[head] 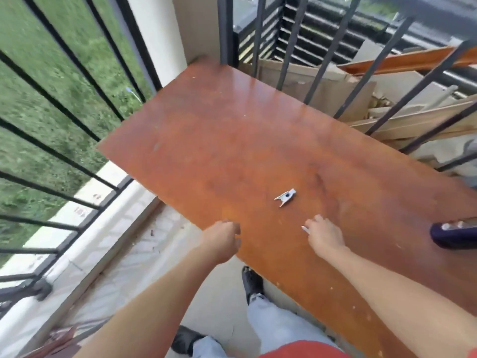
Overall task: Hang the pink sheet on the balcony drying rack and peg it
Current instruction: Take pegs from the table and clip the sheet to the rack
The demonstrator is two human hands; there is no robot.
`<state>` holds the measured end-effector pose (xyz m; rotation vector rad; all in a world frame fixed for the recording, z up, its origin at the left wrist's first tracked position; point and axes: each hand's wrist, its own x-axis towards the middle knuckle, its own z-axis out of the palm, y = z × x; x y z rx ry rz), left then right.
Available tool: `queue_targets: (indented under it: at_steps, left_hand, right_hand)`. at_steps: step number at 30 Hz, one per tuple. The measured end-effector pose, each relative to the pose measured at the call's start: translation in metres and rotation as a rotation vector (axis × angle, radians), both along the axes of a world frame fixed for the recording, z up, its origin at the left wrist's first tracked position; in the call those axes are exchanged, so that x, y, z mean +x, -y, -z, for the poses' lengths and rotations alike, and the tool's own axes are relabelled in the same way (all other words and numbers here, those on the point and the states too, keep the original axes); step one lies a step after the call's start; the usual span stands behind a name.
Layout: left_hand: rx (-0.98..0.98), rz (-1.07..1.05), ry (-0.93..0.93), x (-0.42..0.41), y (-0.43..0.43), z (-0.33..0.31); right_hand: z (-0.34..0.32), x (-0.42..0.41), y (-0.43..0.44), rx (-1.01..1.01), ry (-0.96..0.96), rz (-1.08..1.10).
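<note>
Home balcony: black railing (225, 29), lawn (23, 29) below, worn wooden table (232, 138).

You have a single view, from the camera on your head: wide-angle, tilted steeply forward and down over the brown bench (232, 140) — close enough that its top fills most of the frame, with the balcony railing (51, 97) off to your left.

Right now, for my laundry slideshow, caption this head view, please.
Left hand and right hand reach over a brown table toward a pale peg.
</note>
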<state>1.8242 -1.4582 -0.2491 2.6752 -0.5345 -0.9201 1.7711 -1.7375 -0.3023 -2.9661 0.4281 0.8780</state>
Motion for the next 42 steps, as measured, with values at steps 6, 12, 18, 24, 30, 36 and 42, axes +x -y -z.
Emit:
queue_targets:
  at_steps: [6, 12, 18, 24, 30, 36, 42]
  left_hand:
    - [0.024, 0.036, 0.078, 0.049, 0.114, 0.034]
    - [0.068, 0.048, 0.164, 0.070, 0.181, 0.076]
    - [-0.018, 0.013, 0.150, 0.075, 0.179, 0.092]
    - [0.008, -0.172, 0.165, 0.057, 0.089, 0.042]
    - [0.024, -0.442, 0.079, 0.001, -0.053, -0.013]
    - [0.125, -0.806, 0.167, -0.110, -0.199, -0.080]
    - [0.230, -1.108, 0.313, -0.266, -0.331, -0.118]
  right_hand:
    - [-0.005, -0.004, 0.029, 0.232, 0.065, 0.092]
    - [0.001, -0.014, 0.055, 0.340, 0.165, 0.212]
    - [0.004, -0.015, 0.068, 0.403, 0.133, 0.319]
    - [-0.011, 0.033, 0.030, 0.574, 0.154, 0.219]
    - [-0.059, 0.095, -0.098, 0.732, 0.129, -0.122]
    - [-0.123, 0.080, -0.285, 0.859, 0.167, -0.538]
    - [-0.185, -0.021, -0.471, 0.973, 0.180, -0.993]
